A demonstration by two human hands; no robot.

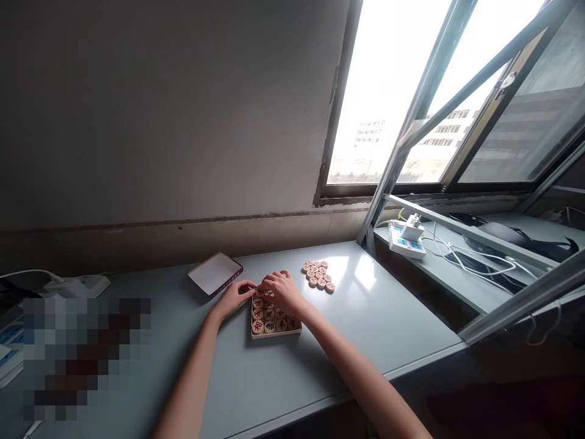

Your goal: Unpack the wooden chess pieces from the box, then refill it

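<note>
Right hand (284, 291) arched over piece tray (276, 333)

1. Table top (365, 317): smooth grey laminate look, semi-gloss, mirrors window light.
2. Tray (275, 333): light unpainted wood, matt.
3. Tray discs (269, 327): pale wood, smooth faces, inked marks.
4. Loose discs (319, 275): same pale smooth wood.
5. Lid (215, 274): white matt inside, dark red rim.
6. Wall (159, 122): matt plaster, rough, stained.
7. Window frame (461, 228): bare metal, dull sheen.
8. Power strip (404, 242): white glossy plastic.

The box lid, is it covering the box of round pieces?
No, the lid lies on the table, off to the side of the box.
</note>
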